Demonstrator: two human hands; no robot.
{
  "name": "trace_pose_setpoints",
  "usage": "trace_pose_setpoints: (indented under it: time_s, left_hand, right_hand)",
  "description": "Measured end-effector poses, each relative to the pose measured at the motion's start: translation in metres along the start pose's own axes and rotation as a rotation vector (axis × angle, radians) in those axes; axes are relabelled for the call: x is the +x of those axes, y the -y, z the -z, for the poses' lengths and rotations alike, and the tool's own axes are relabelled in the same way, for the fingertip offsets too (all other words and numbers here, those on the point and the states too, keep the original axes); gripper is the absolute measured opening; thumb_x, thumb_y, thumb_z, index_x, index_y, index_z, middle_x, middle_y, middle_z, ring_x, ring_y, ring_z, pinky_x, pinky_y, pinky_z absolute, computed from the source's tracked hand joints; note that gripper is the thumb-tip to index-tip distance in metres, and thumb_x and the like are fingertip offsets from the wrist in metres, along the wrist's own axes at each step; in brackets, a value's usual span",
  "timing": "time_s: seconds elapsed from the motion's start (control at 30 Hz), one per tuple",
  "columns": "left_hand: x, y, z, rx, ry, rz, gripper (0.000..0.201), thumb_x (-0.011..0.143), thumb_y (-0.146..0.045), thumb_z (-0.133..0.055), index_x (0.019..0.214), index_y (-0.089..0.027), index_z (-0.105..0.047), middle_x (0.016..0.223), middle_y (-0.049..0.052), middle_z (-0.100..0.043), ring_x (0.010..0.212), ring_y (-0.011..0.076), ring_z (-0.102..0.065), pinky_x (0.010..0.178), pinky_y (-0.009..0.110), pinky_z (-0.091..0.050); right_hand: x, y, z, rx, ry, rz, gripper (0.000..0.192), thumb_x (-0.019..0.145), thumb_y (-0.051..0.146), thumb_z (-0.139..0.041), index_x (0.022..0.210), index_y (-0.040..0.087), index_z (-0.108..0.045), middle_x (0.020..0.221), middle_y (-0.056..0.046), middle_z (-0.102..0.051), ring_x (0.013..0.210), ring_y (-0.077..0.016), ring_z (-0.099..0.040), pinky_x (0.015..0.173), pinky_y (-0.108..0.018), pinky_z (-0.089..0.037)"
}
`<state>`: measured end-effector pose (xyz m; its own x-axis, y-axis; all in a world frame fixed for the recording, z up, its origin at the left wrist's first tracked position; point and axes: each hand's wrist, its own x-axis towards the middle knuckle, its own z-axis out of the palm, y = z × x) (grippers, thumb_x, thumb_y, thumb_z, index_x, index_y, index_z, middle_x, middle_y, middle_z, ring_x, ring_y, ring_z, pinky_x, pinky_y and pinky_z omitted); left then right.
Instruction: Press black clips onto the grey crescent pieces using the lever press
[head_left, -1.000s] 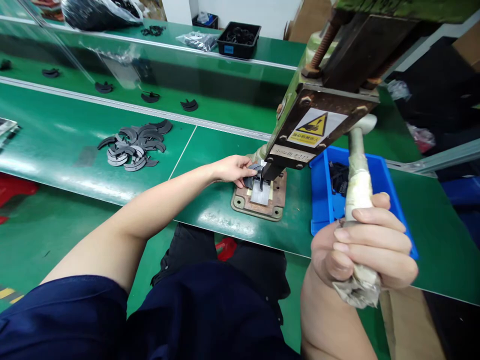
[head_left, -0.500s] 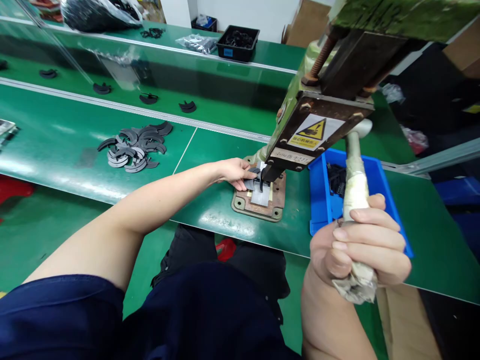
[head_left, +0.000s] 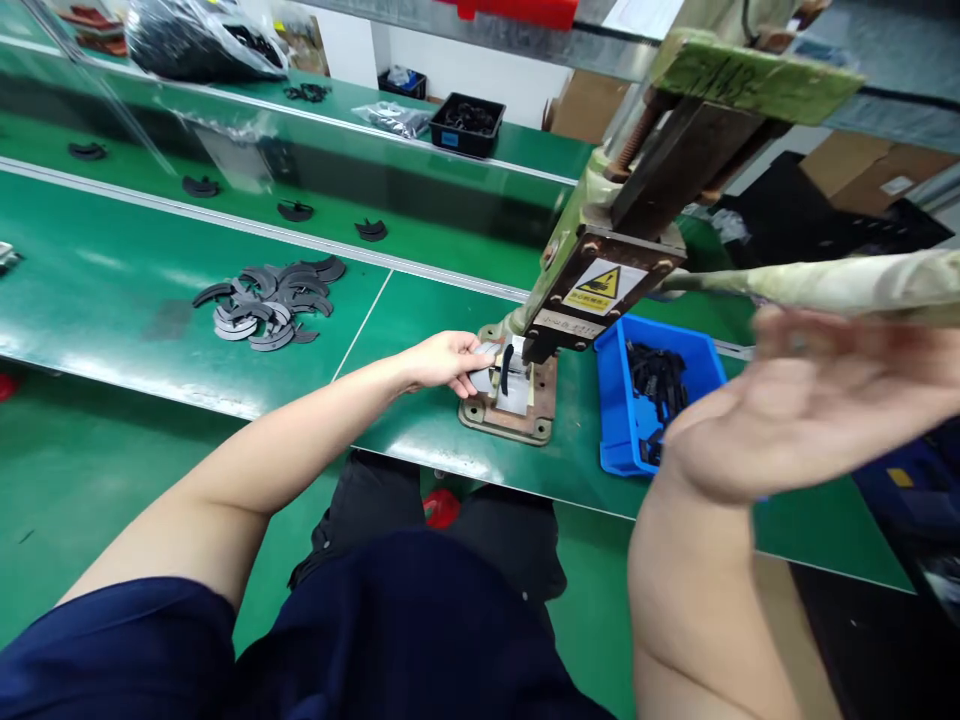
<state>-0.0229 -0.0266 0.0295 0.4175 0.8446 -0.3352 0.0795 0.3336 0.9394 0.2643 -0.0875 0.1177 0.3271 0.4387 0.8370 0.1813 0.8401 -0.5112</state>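
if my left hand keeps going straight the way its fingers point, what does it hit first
The left hand points right, at the small grey plate on the rusty press base. Its fingertips already touch a dark curved piece there; beyond stands the press's dark punch. Depth is uncertain.

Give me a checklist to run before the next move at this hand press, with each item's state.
1. Left hand grips the grey piece on the base plate: ok.
2. Left fingers clear of the press head: not ok, beside it.
3. Right hand on the wrapped lever: not ok, open just below.
4. Piece seated squarely: cannot tell.
5. Blue bin beside the base plate: ok.
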Motion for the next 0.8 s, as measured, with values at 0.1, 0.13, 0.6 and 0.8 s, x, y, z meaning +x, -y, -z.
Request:
trace_pose_setpoints:
  time_s: [0.1, 0.13, 0.6, 0.8]
  left_hand:
    - [-0.027, -0.009, 0.001, -0.012, 0.053, -0.050, 0.051, 0.082, -0.053, -0.092, 0.084, -0.018, -0.055, 0.067, 0.006, -0.074, 0.054, 0.0175, -0.074, 0.050, 0.022, -0.058]
    - [-0.034, -0.012, -0.001, -0.012, 0.076, -0.064, 0.051, 0.082, -0.054, -0.092, 0.085, -0.018, -0.055, 0.067, 0.006, -0.074, 0.054, 0.0174, -0.074, 0.050, 0.022, -0.058]
    - [-0.054, -0.011, -0.031, 0.006, 0.242, -0.054, 0.050, 0.086, -0.060, -0.086, 0.089, -0.018, -0.058, 0.066, 0.005, -0.074, 0.049, 0.0139, -0.069, 0.048, 0.021, -0.056]
    - [-0.058, -0.016, -0.036, 0.114, 0.169, -0.148, 0.043, 0.091, -0.053, -0.082, 0.088, -0.019, -0.056, 0.066, 0.002, -0.073, 0.052, 0.0141, -0.071, 0.048, 0.020, -0.056]
  right_hand:
    - [-0.065, -0.024, -0.005, -0.121, 0.140, -0.267, 0.041, 0.086, 0.022, -0.080, 0.124, 0.028, -0.068, 0.107, 0.002, -0.072, 0.096, -0.0093, -0.072, 0.089, -0.025, -0.060]
    - [-0.088, -0.030, -0.009, -0.113, 0.239, -0.380, 0.038, 0.086, 0.025, -0.080, 0.123, 0.026, -0.069, 0.104, -0.001, -0.075, 0.095, -0.0121, -0.074, 0.087, -0.028, -0.062]
    - [-0.168, -0.025, -0.043, -0.041, 0.313, -0.613, 0.021, 0.092, 0.042, -0.075, 0.100, 0.024, -0.068, 0.093, -0.001, -0.072, 0.079, -0.0144, -0.067, 0.071, -0.031, -0.058]
    - [-0.168, -0.026, -0.040, -0.071, 0.317, -0.624, 0.027, 0.090, 0.045, -0.078, 0.099, 0.023, -0.067, 0.088, 0.000, -0.072, 0.075, -0.0134, -0.066, 0.068, -0.029, -0.056]
